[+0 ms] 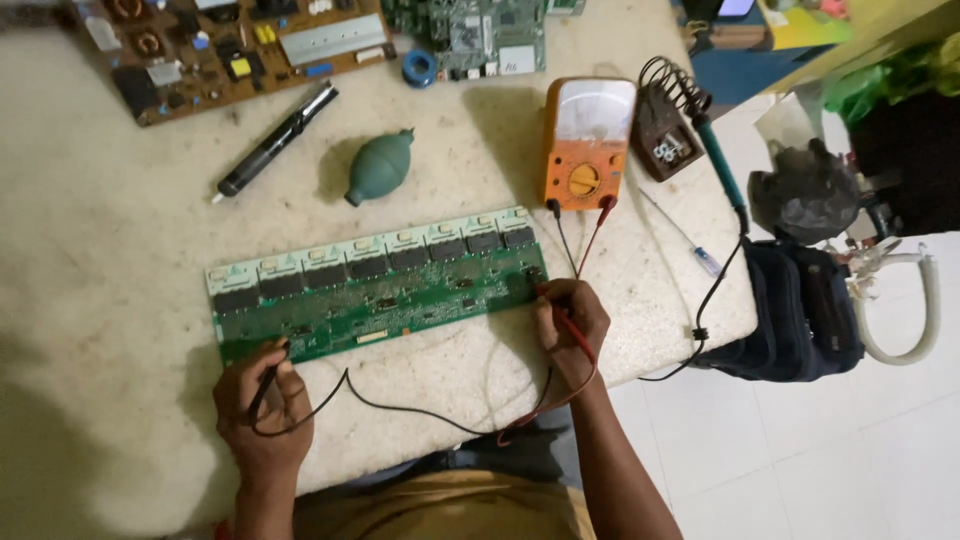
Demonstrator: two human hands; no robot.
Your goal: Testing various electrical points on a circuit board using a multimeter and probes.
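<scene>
Long green circuit board (375, 290) with a pale strip and black blocks along its far edge, orange meter (587, 143) with white dial beyond its right end, dark green rubber bulb (378, 166), black pen-shaped tool (277, 139), brown board (225, 50), speckled beige worktop (110, 250), red and black leads

Light is soft and fairly dim over the pale speckled stone bench (120, 260), brighter at right, where the white tiled floor (800, 450) is nearly washed out. Broad shadow darkens the bench's lower left corner. The dark green rubber bulb blower (378, 166) casts a soft shadow to its left. Mild glare whitens the dial window of the orange analogue meter (587, 140). Overall focus is slightly soft, with detail smeared toward the corners.
</scene>
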